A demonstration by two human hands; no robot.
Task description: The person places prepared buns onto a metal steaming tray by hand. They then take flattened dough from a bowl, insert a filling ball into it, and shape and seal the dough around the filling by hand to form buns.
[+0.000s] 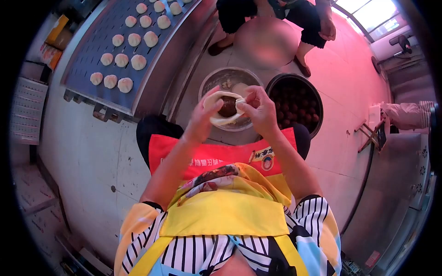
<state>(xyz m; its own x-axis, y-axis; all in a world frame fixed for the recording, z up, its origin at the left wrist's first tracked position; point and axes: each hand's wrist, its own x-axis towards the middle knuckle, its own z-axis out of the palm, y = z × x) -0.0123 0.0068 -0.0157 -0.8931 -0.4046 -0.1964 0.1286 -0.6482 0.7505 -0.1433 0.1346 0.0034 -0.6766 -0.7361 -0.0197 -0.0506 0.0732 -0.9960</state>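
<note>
A round dough wrapper is held over the metal bowl, with a dark brown ball of filling lying in its middle. My left hand cups the wrapper from the left side, its thumb on the near edge. On the right edge, the thumb and fingers of my right hand pinch a gathered bit of dough. Below is the metal bowl, with pale dough and scraps inside, partly hidden by my hands. Next to it stands a black tub of several dark filling balls.
At the left, several shaped buns lie in rows on a dark slotted metal surface. Opposite me sits another person, with one hand at the knee. A small folding stool and a steel cabinet are at the right.
</note>
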